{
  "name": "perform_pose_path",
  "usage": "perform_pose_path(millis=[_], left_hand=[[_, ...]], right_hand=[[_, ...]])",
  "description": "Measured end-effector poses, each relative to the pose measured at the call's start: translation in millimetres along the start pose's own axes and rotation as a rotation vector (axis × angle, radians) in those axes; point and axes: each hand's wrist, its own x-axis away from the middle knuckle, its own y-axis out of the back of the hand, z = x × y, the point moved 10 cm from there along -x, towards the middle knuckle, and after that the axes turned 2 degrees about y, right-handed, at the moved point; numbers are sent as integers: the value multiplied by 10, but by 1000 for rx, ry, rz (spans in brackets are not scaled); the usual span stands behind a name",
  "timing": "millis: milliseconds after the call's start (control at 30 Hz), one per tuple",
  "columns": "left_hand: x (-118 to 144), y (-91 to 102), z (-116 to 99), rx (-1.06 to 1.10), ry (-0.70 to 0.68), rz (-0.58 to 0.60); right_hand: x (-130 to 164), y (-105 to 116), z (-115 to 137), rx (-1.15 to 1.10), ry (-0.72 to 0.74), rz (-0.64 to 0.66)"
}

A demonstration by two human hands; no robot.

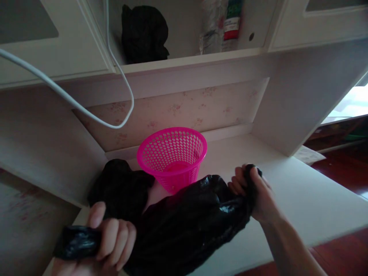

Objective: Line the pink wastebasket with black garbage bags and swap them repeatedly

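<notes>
A black plastic bag (pixel 186 226) stretches between my two hands in front of me. My left hand (pixel 113 241), at the lower left, is closed around one end, with some of the shiny plastic sticking out past the thumb. On the right, my right hand (pixel 257 191) grips the other end in a fist. Just behind the bag stands a pink perforated plastic basket (pixel 172 153), upright on the white desk surface (pixel 276 168); the bag hides part of its base. Another bunched black plastic bag (pixel 119 188) lies left of the basket.
Overhead, an open shelf (pixel 195 59) holds a black bundle (pixel 145 34) and clear plastic bottles (pixel 212 30), one with a red and green label. A white cable (pixel 86 111) hangs in a loop at the upper left. Side panels (pixel 313 92) flank the desk; reddish floor (pixel 345 249) shows at right.
</notes>
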Motion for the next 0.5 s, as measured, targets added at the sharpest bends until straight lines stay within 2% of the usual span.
perform_pose_path(millis=[67, 133, 233, 300, 367, 433, 500], left_hand=[[-7, -489, -10, 242, 91, 255], [20, -991, -21, 375, 203, 527], [55, -1559, -38, 481, 313, 805], [69, -1829, 13, 485, 400, 888], [111, -2037, 89, 445, 497, 933], [131, -2158, 129, 414, 533, 923], [104, -2182, 154, 422, 523, 841]], right_hand=[[-18, -223, -75, 77, -75, 141], [0, -490, -104, 146, -134, 330], [53, -913, -10, 326, -44, 585], [87, -1167, 87, 556, 160, 669], [159, -1378, 170, 808, 431, 684], [247, -1470, 242, 999, 670, 604], [299, -1417, 284, 1054, 736, 495]])
